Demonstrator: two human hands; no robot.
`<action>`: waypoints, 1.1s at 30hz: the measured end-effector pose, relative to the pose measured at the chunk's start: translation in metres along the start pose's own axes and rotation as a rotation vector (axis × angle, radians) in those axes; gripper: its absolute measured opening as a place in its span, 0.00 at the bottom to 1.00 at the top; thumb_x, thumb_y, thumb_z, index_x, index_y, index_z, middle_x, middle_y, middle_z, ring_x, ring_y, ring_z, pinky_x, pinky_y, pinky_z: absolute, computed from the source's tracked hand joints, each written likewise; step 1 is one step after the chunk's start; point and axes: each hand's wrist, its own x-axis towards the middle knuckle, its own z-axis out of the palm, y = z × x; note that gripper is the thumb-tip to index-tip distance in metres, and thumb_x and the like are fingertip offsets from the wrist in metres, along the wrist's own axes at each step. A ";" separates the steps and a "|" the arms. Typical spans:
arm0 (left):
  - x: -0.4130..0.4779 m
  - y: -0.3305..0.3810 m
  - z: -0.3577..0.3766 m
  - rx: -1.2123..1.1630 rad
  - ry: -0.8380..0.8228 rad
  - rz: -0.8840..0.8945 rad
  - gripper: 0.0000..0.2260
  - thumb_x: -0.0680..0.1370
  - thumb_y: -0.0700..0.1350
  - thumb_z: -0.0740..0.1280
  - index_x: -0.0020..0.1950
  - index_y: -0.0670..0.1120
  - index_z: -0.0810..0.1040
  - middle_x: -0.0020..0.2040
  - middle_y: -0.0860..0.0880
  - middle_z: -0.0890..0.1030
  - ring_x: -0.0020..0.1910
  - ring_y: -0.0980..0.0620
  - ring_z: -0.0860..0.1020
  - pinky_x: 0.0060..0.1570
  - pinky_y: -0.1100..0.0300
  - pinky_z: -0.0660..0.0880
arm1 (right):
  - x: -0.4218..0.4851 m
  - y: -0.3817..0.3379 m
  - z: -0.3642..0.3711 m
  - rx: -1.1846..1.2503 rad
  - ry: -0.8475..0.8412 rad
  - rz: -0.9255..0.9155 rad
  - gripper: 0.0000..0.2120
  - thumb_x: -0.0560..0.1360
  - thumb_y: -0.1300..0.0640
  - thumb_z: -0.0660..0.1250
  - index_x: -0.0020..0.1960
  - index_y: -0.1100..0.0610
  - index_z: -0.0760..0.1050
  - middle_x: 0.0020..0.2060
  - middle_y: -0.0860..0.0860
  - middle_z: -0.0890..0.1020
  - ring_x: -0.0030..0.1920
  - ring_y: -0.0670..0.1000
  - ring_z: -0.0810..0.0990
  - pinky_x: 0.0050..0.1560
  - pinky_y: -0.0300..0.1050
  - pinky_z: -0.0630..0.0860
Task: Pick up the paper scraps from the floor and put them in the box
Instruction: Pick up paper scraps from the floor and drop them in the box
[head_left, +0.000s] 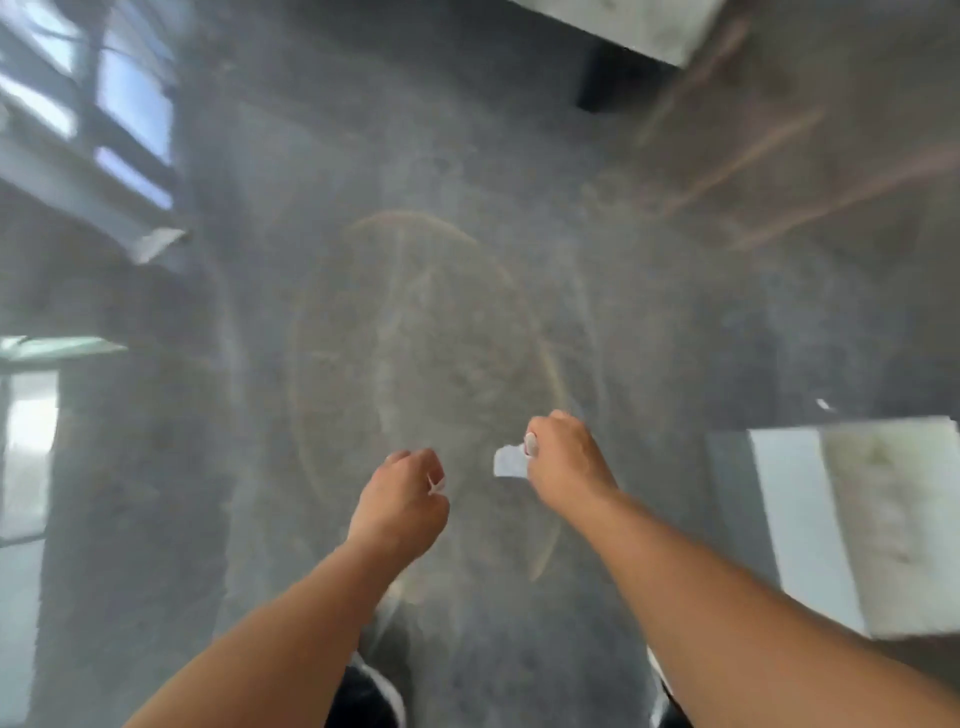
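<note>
Our view is heavily blurred, so we read it cautiously. Our left hand (402, 499) is curled nearly closed, with a thin white sliver (436, 483) showing at its thumb side; it looks like a pinched scrap, though we cannot tell for sure. Just to its right, and apart from it, our right hand (563, 457) is closed in a pinch on 1 paper scrap (510, 461), which sticks out leftward from the fingertips into the gap between the 2 hands, its long axis roughly level. Both hands hang above the grey floor (441, 208). Farther right of the right hand sits a pale blocky shape (857, 519) that we judge may be the box; blur hides any opening. If so, the right hand is the nearer one, and its scrap must travel rightward, away from the left hand.
</note>
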 end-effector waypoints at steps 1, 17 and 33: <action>0.001 0.032 0.028 0.035 -0.033 0.031 0.06 0.69 0.39 0.65 0.42 0.49 0.76 0.44 0.47 0.77 0.45 0.45 0.77 0.41 0.59 0.70 | -0.008 0.043 -0.013 0.024 0.021 0.023 0.08 0.73 0.64 0.60 0.49 0.62 0.77 0.50 0.61 0.76 0.50 0.61 0.77 0.46 0.47 0.71; -0.036 0.441 0.429 0.197 -0.293 0.410 0.04 0.71 0.43 0.68 0.42 0.51 0.75 0.37 0.53 0.77 0.38 0.50 0.74 0.36 0.63 0.67 | -0.173 0.559 -0.120 0.382 0.474 0.760 0.08 0.73 0.65 0.62 0.44 0.65 0.80 0.43 0.63 0.83 0.42 0.60 0.78 0.40 0.46 0.70; 0.046 0.351 0.355 0.049 -0.159 0.242 0.08 0.71 0.41 0.66 0.49 0.49 0.78 0.47 0.51 0.81 0.50 0.48 0.78 0.43 0.63 0.68 | -0.078 0.497 -0.083 0.581 0.394 0.815 0.16 0.67 0.61 0.68 0.55 0.57 0.76 0.54 0.54 0.81 0.56 0.57 0.78 0.53 0.42 0.73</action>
